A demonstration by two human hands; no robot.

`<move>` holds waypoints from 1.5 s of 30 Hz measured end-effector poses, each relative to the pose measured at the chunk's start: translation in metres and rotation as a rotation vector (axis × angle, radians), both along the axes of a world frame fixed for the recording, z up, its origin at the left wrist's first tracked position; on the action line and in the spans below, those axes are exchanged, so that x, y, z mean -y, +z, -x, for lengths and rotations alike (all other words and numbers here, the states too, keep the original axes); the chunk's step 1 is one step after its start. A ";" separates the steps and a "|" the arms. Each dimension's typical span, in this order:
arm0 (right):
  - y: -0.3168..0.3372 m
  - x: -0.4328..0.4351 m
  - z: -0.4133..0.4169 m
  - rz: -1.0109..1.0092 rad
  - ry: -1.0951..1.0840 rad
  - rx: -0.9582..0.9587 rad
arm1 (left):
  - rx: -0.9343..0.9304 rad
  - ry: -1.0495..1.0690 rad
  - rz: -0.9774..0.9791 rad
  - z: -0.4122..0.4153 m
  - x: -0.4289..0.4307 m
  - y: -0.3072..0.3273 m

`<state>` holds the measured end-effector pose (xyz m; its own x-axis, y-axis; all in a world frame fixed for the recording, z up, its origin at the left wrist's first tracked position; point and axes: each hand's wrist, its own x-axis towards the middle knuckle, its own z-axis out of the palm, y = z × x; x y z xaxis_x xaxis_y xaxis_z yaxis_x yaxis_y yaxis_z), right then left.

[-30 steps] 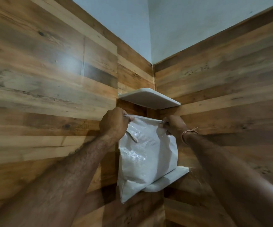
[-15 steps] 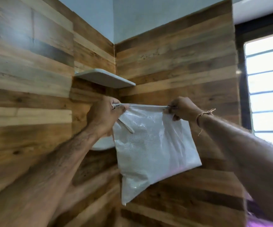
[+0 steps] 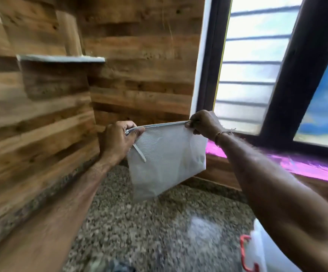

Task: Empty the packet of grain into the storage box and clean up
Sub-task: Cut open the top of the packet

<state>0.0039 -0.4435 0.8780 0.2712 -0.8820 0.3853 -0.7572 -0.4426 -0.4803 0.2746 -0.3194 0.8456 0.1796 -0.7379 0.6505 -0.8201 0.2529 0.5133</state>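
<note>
Packet: white, translucent, woven-textured pouch with a zip along the top edge. Held in the air above the speckled floor, top edge stretched taut and nearly level, slightly higher at the right. Body hangs down, lower corner pointing left-downward. A narrow strip dangles near its upper left.

Head camera looks forward and down, close.

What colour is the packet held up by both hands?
Translucent white with a fine ribbed texture; seen in the head view.
</note>
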 end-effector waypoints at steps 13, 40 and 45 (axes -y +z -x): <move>-0.163 -0.089 0.045 -0.199 0.078 -0.263 | 0.152 0.179 -0.270 0.086 -0.155 -0.163; -0.258 -0.257 -0.019 -0.334 0.513 0.113 | -1.612 -0.239 -0.829 0.053 -0.210 -0.218; -0.262 -0.266 -0.023 -0.355 0.440 0.289 | -1.410 -0.234 -0.751 0.059 -0.219 -0.228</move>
